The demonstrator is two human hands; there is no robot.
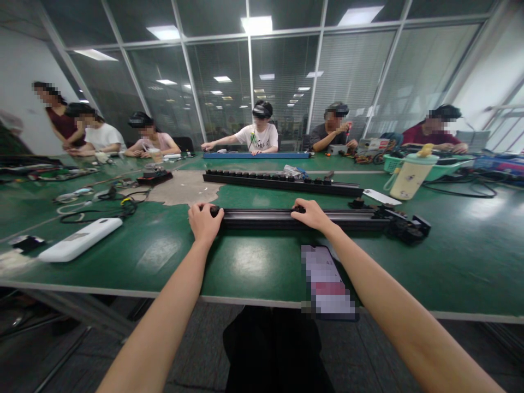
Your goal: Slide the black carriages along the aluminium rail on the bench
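A long black channel-shaped rail [257, 219] lies lengthwise across the green table in front of me. At its left end, my left hand [204, 224] is closed, fingers and thumb around the end with a small black round piece [214, 210] between them. Further right along the rail, my right hand [311, 214] is closed over another small black piece [300, 209] at the rail's top. Part of that piece is hidden by the fingers. Loose black parts [409, 226] sit at the rail's right end.
Behind lies a second black rail [282, 184] bearing a row of black pieces. A phone [329, 281] lies at the table's front edge. A white case [82, 239] and cables [98, 210] are left; a cup [413, 177] and green basket [444, 169] right. Several people sit opposite.
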